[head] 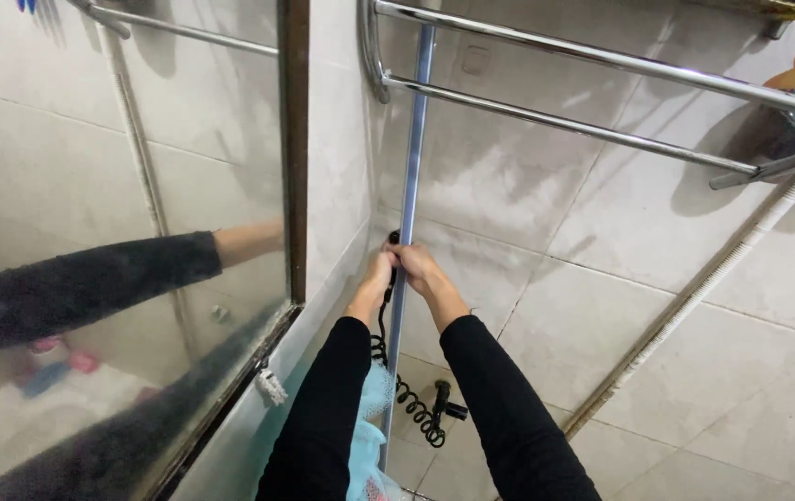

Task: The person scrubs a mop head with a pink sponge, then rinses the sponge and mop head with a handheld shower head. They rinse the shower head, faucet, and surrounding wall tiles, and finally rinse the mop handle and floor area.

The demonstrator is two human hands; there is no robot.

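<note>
Chrome vertical pipe (408,186), wall-mounted in the tiled corner, centre of view. Left hand (377,278) and right hand (416,266) both clasped about a black fitting (393,243) on the pipe, fingers curled. Black coiled cord (407,399) hangs from it toward 6 o'clock, ending near a small black plug (446,401). Mirror (119,232) at 9 o'clock; towel rails (601,93) at 1 o'clock. Handling: likely best to brace with one hand, work with the other, and keep the cord slack.

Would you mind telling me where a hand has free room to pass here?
Free: the tiled wall between the vertical pipe and the slanting hose, below the chrome rails. Crowded: the corner, where the left hand and right hand meet at the pipe, with a coiled black cord below.
</note>
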